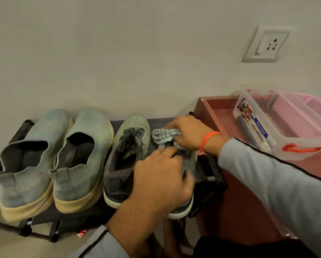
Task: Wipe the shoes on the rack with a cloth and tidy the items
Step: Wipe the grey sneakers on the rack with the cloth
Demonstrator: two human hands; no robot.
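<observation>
— Which shoe are you on, and where does it sit?

— The grey-green knit lace-up sneaker (190, 162) at the right end of the dark fabric shoe rack (100, 215), last in the row, hard by the rack's right edge. Its long axis runs from the front edge, where the heel and white sole are, back toward the wall, where the toe points.

— And your hands?

— My left hand (161, 181) lies over the heel half, fingers curled round the collar, gripping it to steady the shoe. My right hand (187, 135) is at the toe end, fingers bunched round the grey-and-white checked cloth (164, 135), pressing it against the front of the shoe.

— So which hand does the wiping?

— The right, I judge. It's nearer the toe, and the stroke should follow the shoe's length, from the wall side back toward me, ending where my left holds.

— Anything in the way?

— The matching laced sneaker (127, 157) is just beside it on the left, nearly touching, so the inner side is tight. Further left stand two pale blue-green slip-on knit shoes (53, 161). On the right, the reddish-brown cabinet (249, 198) carries a clear plastic storage box (264, 127).
</observation>
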